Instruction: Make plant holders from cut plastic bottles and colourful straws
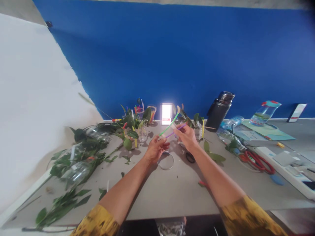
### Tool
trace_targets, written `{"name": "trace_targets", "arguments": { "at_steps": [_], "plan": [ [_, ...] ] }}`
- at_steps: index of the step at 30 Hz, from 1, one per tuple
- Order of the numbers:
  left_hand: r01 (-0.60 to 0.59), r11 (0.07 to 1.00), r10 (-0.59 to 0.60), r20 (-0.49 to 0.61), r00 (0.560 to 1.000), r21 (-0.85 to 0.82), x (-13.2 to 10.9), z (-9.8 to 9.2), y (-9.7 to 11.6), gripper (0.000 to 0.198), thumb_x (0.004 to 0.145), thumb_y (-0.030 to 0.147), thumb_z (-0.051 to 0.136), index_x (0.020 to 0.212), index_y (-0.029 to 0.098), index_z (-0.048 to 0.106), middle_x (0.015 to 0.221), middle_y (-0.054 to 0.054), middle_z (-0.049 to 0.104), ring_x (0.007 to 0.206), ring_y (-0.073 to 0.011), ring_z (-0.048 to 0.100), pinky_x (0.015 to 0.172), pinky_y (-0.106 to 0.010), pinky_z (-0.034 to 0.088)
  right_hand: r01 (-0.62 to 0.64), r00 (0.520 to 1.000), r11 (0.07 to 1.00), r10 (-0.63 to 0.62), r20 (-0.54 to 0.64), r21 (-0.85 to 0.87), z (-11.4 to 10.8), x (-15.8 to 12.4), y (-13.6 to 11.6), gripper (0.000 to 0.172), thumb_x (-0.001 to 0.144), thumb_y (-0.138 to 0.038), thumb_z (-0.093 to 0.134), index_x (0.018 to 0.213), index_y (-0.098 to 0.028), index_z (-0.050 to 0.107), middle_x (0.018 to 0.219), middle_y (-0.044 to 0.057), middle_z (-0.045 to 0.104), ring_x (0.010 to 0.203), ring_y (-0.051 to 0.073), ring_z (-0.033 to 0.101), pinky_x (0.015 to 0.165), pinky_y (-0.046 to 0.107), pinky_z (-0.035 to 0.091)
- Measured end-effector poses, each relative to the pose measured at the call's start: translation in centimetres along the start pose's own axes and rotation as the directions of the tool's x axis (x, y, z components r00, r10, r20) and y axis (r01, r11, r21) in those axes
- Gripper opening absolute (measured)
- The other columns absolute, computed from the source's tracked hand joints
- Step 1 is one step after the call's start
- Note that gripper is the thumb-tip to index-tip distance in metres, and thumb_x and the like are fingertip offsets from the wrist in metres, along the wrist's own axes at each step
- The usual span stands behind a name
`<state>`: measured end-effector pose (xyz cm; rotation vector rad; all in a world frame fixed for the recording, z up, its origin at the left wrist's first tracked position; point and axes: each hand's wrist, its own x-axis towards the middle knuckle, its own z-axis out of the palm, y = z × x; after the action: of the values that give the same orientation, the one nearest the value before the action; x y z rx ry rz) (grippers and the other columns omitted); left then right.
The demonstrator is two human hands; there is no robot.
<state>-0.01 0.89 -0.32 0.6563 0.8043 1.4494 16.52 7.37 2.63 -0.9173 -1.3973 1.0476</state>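
Note:
Over the middle of the grey table [172, 193], my left hand [157, 149] is closed in a pinch on the lower end of a green straw [169, 124] that slants up to the right. My right hand [187, 136] is closed on a purple straw [176, 130] that points left toward the green one. The two straws cross between my hands. A clear ring [165, 161] lies on the table under my left hand, and a small dark ring [190, 157] lies under my right wrist.
Leafy branches [73, 157] and clear plastic bottles cover the left side. Cups with coloured straws [140, 113] stand at the back by the blue wall. A black flask [219, 111], red-handled scissors [258, 160], papers and a tray lie to the right.

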Motion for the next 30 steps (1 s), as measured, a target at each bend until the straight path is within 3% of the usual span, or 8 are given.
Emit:
{"name": "trace_targets", "arguments": {
  "at_steps": [8, 12, 15, 21, 27, 30],
  "plan": [
    [-0.033, 0.997, 0.038, -0.066, 0.997, 0.069, -0.02, 0.13, -0.40, 0.063, 0.056, 0.020, 0.096, 0.106, 0.023, 0.057, 0.081, 0.004, 0.066, 0.064, -0.0133, 0.067, 0.060, -0.025, 0.048, -0.068, 0.996, 0.997, 0.069, 0.055, -0.021, -0.14, 0.10, 0.28, 0.048, 0.069, -0.054, 0.081, 0.100, -0.018, 0.072, 0.069, -0.002, 0.063, 0.060, 0.014, 0.055, 0.051, 0.025, 0.039],
    [-0.027, 0.998, 0.028, -0.029, 0.999, 0.048, -0.17, 0.12, -0.28, 0.058, 0.062, 0.033, 0.096, 0.104, 0.023, 0.057, 0.086, 0.002, 0.068, 0.066, -0.0143, 0.068, 0.058, -0.026, 0.051, -0.071, 0.994, 0.997, 0.071, 0.082, -0.007, -0.20, 0.16, 0.52, 0.049, 0.071, -0.055, 0.079, 0.102, -0.018, 0.071, 0.066, -0.004, 0.058, 0.056, 0.013, 0.049, 0.049, 0.025, 0.036],
    [-0.001, 0.998, 0.007, -0.081, 0.997, 0.068, -0.03, 0.00, -0.31, 0.056, 0.065, 0.036, 0.096, 0.100, 0.023, 0.055, 0.082, 0.002, 0.067, 0.060, -0.0141, 0.067, 0.053, -0.025, 0.049, -0.025, 0.995, 0.999, 0.029, 0.095, -0.045, -0.15, 0.20, 0.60, 0.048, 0.071, -0.054, 0.079, 0.102, -0.018, 0.071, 0.067, -0.004, 0.059, 0.057, 0.013, 0.049, 0.051, 0.025, 0.037],
    [-0.017, 0.992, 0.031, -0.107, 0.994, 0.125, 0.21, -0.01, -0.67, 0.058, 0.063, 0.036, 0.097, 0.103, 0.022, 0.058, 0.076, 0.004, 0.066, 0.054, -0.0110, 0.064, 0.052, -0.023, 0.048, 0.116, 0.989, 0.971, -0.094, 0.115, -0.209, -0.25, 0.12, 0.41, 0.037, 0.080, -0.056, 0.073, 0.076, -0.019, 0.070, 0.064, -0.002, 0.058, 0.060, 0.013, 0.047, 0.054, 0.026, 0.036],
    [-0.090, 0.976, 0.122, -0.156, 0.980, 0.197, 0.44, -0.30, -0.51, 0.057, 0.062, 0.037, 0.098, 0.103, 0.021, 0.061, 0.074, 0.003, 0.067, 0.053, -0.0124, 0.064, 0.050, -0.023, 0.046, 0.091, 0.981, 0.972, -0.051, 0.186, -0.215, -0.74, -0.17, -0.24, 0.045, 0.084, -0.062, 0.070, 0.075, -0.019, 0.076, 0.057, -0.001, 0.055, 0.054, 0.013, 0.042, 0.051, 0.027, 0.032],
    [-0.129, 0.965, 0.172, -0.178, 0.969, 0.227, 0.58, -0.54, -0.47, 0.059, 0.062, 0.033, 0.098, 0.106, 0.022, 0.060, 0.074, 0.003, 0.068, 0.053, -0.0127, 0.064, 0.050, -0.024, 0.045, 0.081, 0.987, 0.971, -0.047, 0.153, -0.226, -0.68, -0.18, -0.26, 0.045, 0.080, -0.063, 0.073, 0.069, -0.019, 0.073, 0.055, -0.002, 0.055, 0.053, 0.013, 0.043, 0.050, 0.027, 0.033]
  ]
}}
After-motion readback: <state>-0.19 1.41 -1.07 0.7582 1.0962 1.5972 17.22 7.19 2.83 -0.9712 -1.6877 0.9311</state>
